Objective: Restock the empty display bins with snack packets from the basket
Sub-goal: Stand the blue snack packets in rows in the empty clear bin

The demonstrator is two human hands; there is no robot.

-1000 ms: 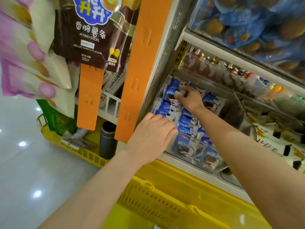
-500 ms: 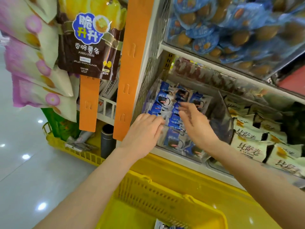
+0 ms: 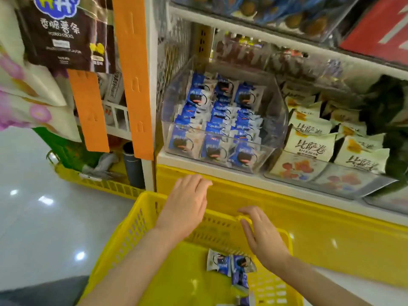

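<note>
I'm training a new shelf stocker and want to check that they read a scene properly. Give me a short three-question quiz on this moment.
1. True or false: the clear plastic display bin stands empty.
2. Over the yellow plastic basket, the left hand and right hand are: A) gripping packets; B) open, holding nothing; C) clenched fists.
3. Fill in: loose blue-and-white snack packets lie in the ___.
Key: 1 false, it holds rows of packets; 2 B; 3 basket.
</note>
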